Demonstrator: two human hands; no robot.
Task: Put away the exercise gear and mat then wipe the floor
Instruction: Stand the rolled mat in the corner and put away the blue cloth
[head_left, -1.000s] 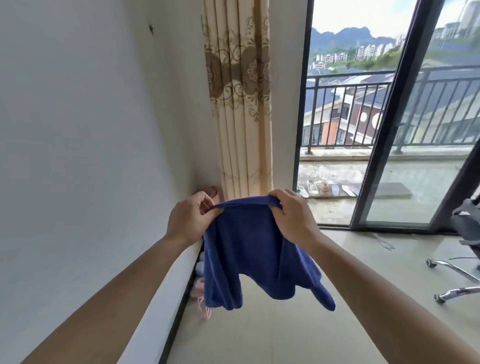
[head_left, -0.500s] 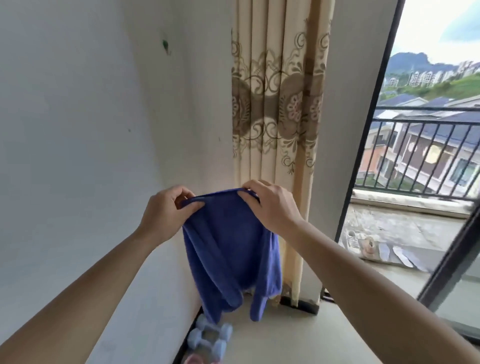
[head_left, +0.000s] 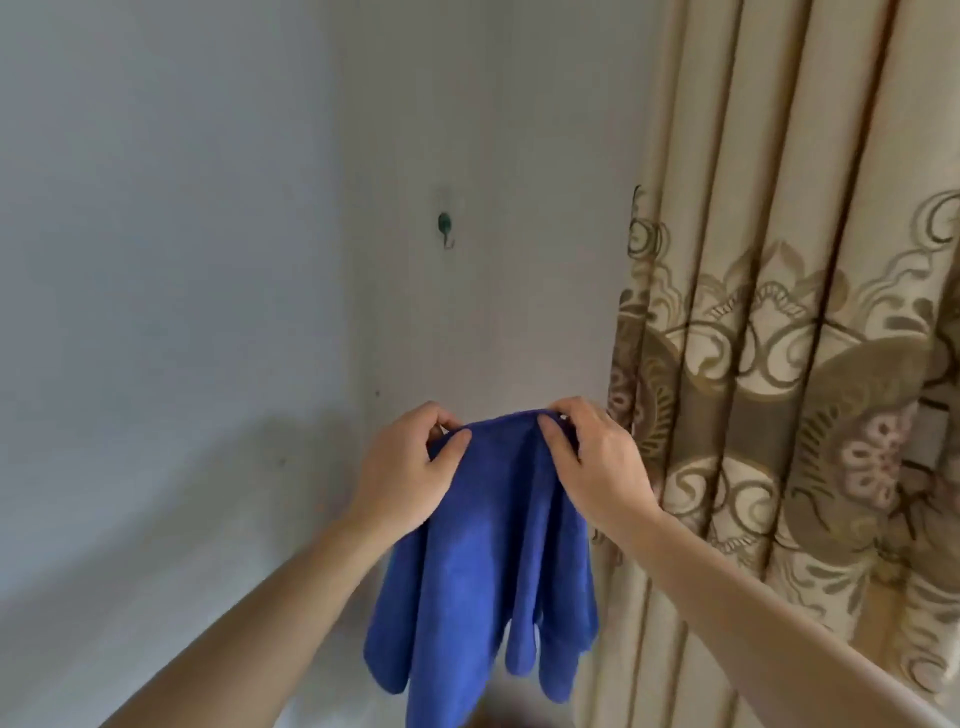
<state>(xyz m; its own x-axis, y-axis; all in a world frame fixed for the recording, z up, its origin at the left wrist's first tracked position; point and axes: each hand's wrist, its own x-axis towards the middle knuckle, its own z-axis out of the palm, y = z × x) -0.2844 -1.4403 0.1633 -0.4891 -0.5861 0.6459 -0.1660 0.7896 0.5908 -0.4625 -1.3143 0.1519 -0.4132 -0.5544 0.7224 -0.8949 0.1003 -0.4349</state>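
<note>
A blue cloth (head_left: 488, 561) hangs in folds in front of a white wall. My left hand (head_left: 405, 467) pinches its top edge on the left, and my right hand (head_left: 592, 462) pinches the same edge on the right. The cloth's top sits well below a small green wall hook (head_left: 445, 227). The floor, mat and exercise gear are out of view.
The white wall (head_left: 182, 260) fills the left and centre. A beige patterned curtain (head_left: 789, 364) hangs on the right, close behind my right hand.
The view has tilted up and left, so the window, balcony and dumbbells have left the frame. Both hands have lifted the cloth toward the wall hook and moved closer together.
</note>
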